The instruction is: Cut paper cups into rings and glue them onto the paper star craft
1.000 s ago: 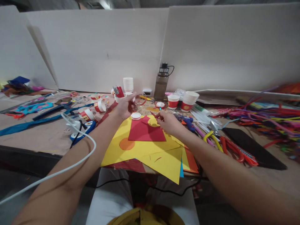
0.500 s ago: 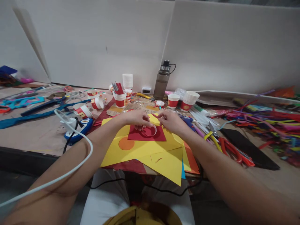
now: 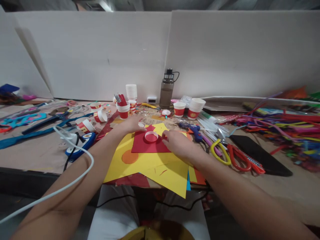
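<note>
A narrow white paper ring stands on a red sheet, which lies over yellow paper. My left hand is at the far left of the red sheet, with thumb and fingers apart beside a small white disc. Whether it touches the disc is unclear. My right hand rests by the red sheet's right edge, its fingers curled together; anything in them is hidden. Between the hands lies a red scrap. An orange paper circle sits on the yellow paper.
Paper cups and a water bottle stand at the back. A blue glue gun, yellow-handled scissors, red-handled scissors and a black slab lie right. A white cable crosses above my left forearm.
My left hand has let go of the ring and moved left towards the white disc. My right hand has come down and nearer to me. The view has tipped up a little.
</note>
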